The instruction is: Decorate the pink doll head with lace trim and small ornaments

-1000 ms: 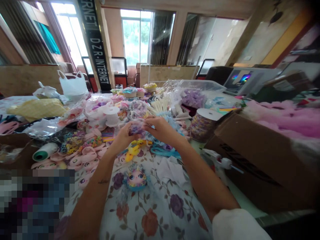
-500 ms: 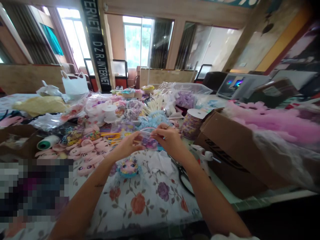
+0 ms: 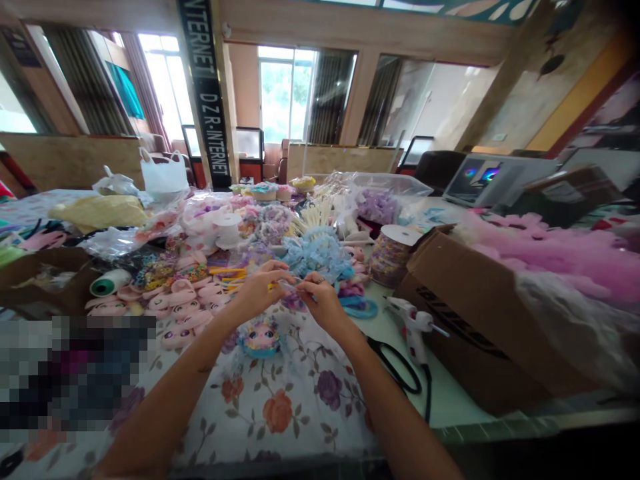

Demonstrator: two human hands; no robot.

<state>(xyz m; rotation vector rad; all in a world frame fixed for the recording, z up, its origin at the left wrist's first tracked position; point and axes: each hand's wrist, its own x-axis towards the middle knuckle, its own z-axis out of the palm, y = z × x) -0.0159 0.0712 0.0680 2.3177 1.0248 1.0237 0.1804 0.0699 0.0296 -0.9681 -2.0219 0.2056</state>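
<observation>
Above the table's middle, my left hand (image 3: 261, 288) and my right hand (image 3: 324, 303) are close together, fingertips pinched on a thin whitish strip (image 3: 289, 285). Its exact kind is too small to make out. Below them a small doll face (image 3: 261, 338) with blue ruffled trim lies on the flowered cloth (image 3: 277, 410). Light-blue ruffled material (image 3: 317, 250) is heaped just beyond my fingers. To the right of my right hand is a flat blue loop of ribbon-like material (image 3: 359, 307).
Right of my forearm lie a white glue gun (image 3: 414, 323) and black-handled scissors (image 3: 400, 367). A large cardboard box (image 3: 465, 327) holds pink fluffy material (image 3: 565, 247). A wide spool (image 3: 395, 250) stands behind. Pink doll-face pieces (image 3: 183, 303) crowd the left.
The strip arched visibly between my hands; now less of it shows. My right hand and forearm have shifted left and lower, uncovering more of the scissors and glue gun. The view has shifted slightly.
</observation>
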